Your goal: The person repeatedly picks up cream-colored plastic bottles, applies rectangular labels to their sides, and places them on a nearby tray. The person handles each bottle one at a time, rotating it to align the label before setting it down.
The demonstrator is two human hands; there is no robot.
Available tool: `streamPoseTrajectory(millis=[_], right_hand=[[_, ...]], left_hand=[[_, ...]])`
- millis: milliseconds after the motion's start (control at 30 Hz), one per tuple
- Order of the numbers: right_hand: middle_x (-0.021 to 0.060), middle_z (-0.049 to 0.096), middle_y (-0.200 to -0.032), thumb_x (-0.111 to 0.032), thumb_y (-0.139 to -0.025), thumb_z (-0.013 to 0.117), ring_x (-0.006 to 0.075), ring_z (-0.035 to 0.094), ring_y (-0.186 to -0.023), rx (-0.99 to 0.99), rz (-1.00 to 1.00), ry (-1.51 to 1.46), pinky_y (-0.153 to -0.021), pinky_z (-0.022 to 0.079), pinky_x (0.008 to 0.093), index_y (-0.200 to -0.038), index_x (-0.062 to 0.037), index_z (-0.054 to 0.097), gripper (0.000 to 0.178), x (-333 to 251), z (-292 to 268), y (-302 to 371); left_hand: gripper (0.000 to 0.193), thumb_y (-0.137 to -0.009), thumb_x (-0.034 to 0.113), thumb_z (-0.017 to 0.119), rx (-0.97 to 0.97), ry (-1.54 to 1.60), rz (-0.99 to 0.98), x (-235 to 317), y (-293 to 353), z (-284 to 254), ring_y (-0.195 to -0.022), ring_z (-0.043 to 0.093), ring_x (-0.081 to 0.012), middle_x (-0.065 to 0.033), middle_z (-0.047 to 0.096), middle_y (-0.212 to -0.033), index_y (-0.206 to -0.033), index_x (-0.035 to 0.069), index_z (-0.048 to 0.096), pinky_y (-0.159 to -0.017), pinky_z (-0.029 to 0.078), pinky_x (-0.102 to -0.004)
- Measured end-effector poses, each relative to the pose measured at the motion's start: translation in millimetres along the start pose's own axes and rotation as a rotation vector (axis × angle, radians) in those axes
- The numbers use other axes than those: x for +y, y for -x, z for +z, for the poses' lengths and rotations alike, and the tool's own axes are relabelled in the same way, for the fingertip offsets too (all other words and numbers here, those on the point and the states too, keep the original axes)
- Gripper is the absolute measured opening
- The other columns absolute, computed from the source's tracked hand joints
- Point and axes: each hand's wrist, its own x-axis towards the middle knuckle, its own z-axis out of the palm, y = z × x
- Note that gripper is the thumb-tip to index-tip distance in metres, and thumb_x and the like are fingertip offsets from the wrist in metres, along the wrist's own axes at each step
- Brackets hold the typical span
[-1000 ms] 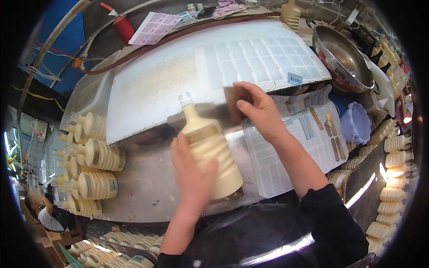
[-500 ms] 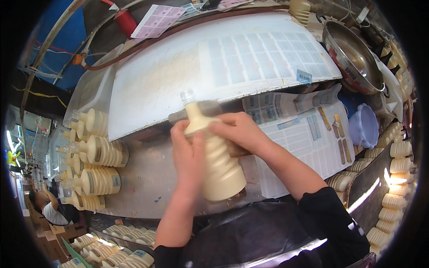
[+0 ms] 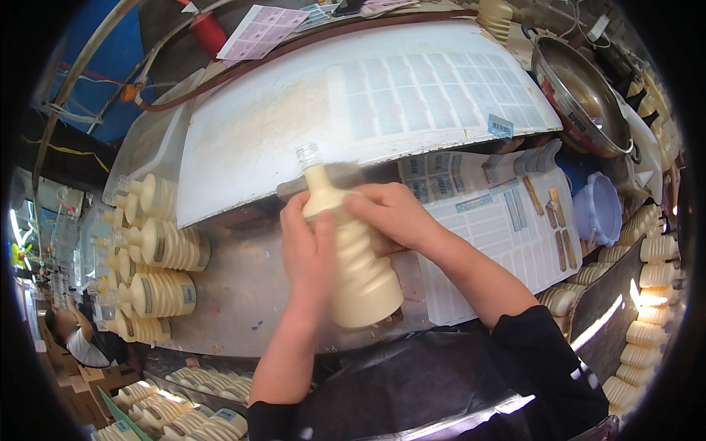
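Between my hands lies a cream bottle [image 3: 362, 283] with a ribbed, spiralling body and a clear glass neck that points away from me. My left hand [image 3: 309, 239] wraps round its left shoulder, thumb lying along the body. On the right shoulder, my right hand [image 3: 386, 213] pinches with thumb and fingers pressed against the surface. Whether a label sits under those fingertips, I cannot make out. Just beyond the bottle is a white board [image 3: 265, 110] bearing a sheet of pale blue labels [image 3: 434, 95]. One loose blue label [image 3: 500, 126] sticks at the board's near right edge.
Several finished-looking cream bottles [image 3: 173, 246] lie stacked at the left. Right of my hands are label sheets [image 3: 485, 250] with gold strips [image 3: 553, 209], a lilac bucket [image 3: 597, 209] and a steel pan [image 3: 577, 88]. Crates of bottles [image 3: 566, 301] stand right and lower left. A person [image 3: 84, 342] is far left.
Both hands keep nearly the same grip on the bottle, which has shifted only very slightly. The surroundings show a small shift of view.
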Motion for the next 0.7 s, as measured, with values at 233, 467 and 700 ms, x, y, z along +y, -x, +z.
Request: streamPoseTrajectory(millis=[233,467,700], right_hand=[[0.0009,0.062,-0.067,-0.041,-0.104,0.056,0.0065,0.047,-0.048,0.034,0.168,-0.157,-0.043,0.037,0.0255,-0.106,-0.0004,0.074,0.044,9.8,0.0,-1.1],[0.0111,0.065,-0.116,-0.011,-0.099,0.059,0.0173,0.064,-0.105,0.266,-0.025,-0.478,-0.093,0.054,0.0325,-0.131,0.0015,0.052,0.035,-22.3,-25.5,5.4],[0.0258,0.064,-0.117,-0.015,-0.096,0.059,0.0451,0.063,-0.107,0.364,-0.412,0.330,-0.094,0.050,0.0450,-0.134,-0.0039,0.049,0.041,-36.0,37.9,-0.9]], left_hand=[[0.043,-0.102,0.027,0.054,0.028,0.209,-0.104,-4.2,1.4,-0.3,-0.119,0.058,-0.0318,-0.0186,0.058,-0.131,-0.134,-0.001,0.055,-0.103,0.045,-0.0406],[0.056,-0.096,0.019,0.060,0.040,-0.063,0.104,-3.8,25.5,-17.2,-0.135,0.047,-0.0395,-0.0275,0.044,-0.147,-0.148,0.001,0.048,-0.113,0.039,-0.0448],[0.087,-0.085,0.027,0.076,-0.092,-0.323,0.115,18.8,54.3,-13.1,-0.143,0.034,-0.0516,-0.0346,0.022,-0.158,-0.155,-0.002,0.033,-0.114,0.036,-0.0540]])
